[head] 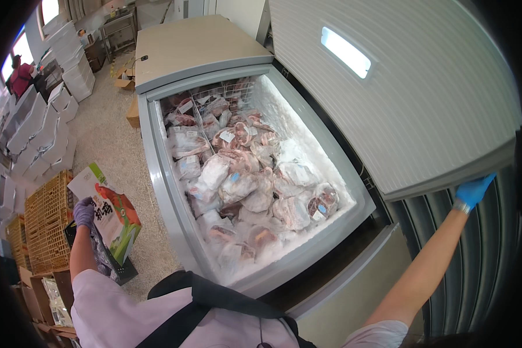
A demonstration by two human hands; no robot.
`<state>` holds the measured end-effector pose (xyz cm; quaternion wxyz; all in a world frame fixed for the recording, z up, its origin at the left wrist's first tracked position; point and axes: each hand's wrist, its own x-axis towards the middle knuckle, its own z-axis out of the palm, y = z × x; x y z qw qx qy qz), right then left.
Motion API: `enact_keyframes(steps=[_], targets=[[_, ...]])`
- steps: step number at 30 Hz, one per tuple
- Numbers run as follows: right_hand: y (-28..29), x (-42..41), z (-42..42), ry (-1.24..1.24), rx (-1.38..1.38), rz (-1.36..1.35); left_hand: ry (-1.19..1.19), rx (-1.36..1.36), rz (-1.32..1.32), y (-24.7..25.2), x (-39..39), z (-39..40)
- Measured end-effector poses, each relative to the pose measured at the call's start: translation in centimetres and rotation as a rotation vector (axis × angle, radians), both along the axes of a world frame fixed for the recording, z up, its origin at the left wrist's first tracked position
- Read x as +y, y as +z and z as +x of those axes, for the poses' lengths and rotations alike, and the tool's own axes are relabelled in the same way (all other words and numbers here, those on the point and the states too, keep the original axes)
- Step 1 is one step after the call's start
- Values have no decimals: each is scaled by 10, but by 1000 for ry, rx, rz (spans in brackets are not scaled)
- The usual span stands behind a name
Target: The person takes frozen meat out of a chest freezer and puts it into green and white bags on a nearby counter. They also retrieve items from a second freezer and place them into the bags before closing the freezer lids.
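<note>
My left hand (84, 212), in a purple glove, grips a printed cardboard box (115, 209) with a rooster picture and writing on its face. It hangs beside the freezer's left wall, above the floor. My right hand (472, 191), gloved in blue, is at the lower edge of the raised freezer lid (400, 87); its fingers are partly hidden there. Between my arms the chest freezer (158, 209) stands open. Inside lie many plastic-wrapped frozen meat pieces (243, 182), some with labels, and frost coats the inner walls. A wire basket (200, 113) stands at the far end.
Yellow plastic crates (48, 222) and cardboard cartons (52, 300) stand at left. Behind them are stacked white foam boxes (39, 130). A person (21, 76) works near the window. A closed freezer section (200, 43) lies beyond the opening; corrugated dark panelling (465, 256) is at right.
</note>
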<state>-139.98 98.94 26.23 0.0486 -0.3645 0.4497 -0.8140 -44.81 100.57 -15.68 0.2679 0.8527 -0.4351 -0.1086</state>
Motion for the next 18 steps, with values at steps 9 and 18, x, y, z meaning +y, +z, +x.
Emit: enact_keyframes(steps=[9, 18], targets=[[-19, 26, 102, 89, 57, -206, -253, 530, -109, 61, -14, -105], [-110, 79, 149, 29, -55, -90, -1123, 1001, -18, 232, 13, -208]])
